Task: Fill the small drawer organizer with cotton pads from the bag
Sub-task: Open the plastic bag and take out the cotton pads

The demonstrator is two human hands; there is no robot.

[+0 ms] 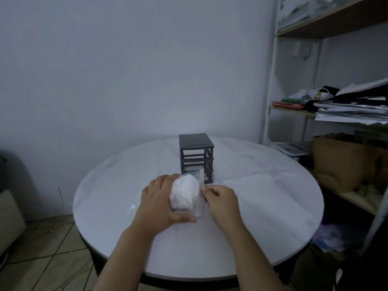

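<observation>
A clear plastic bag (185,193) stuffed with white cotton pads sits on the round white table (262,185), just in front of a small dark grey drawer organizer (196,153). My left hand (160,199) grips the bag's left side, thumb under its near edge. My right hand (220,198) pinches the bag's right edge. The organizer stands upright with several open-looking slots facing me; its lowest part is hidden behind the bag.
A white metal shelf unit (270,85) stands at the right with stacked papers (352,110) and a brown paper bag (344,162). A plain wall lies behind the table. Tiled floor (48,255) shows at the lower left.
</observation>
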